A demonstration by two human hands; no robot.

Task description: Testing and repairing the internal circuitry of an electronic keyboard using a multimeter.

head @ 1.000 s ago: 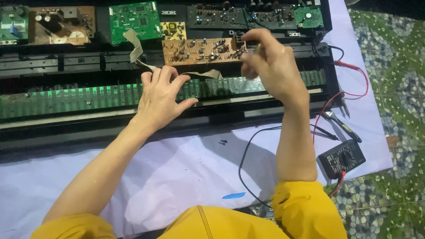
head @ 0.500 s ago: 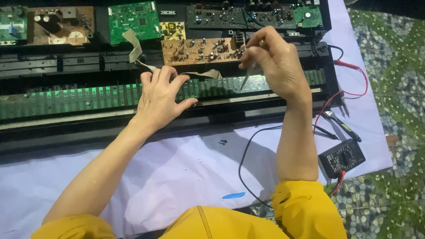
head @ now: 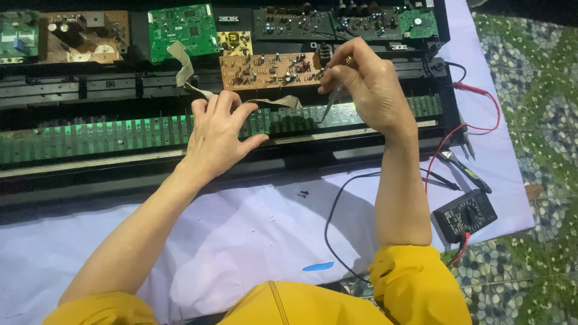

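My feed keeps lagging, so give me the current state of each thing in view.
Black opened keyboard case: uncovered, boards exposed.
Long green contact strip: under left hand.
Thin metal probe: pinched in right hand, tip on strip.
Black multimeter: lying flat, leads attached.

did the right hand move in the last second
Yes. The right hand dropped slightly toward the long green board, off the brown circuit board, pointing the thin tool downward.

This looks like a makeshift electronics repair spot set up at home. An opened keyboard instrument [head: 229,129] lies with its circuit boards [head: 271,69] bared, on a pale sheet [head: 241,241] spread over a pebble-patterned floor [head: 530,108]. Right of the fingers [head: 337,66] sit a multimeter [head: 465,215] with red and black leads [head: 475,126], and pliers [head: 463,171].
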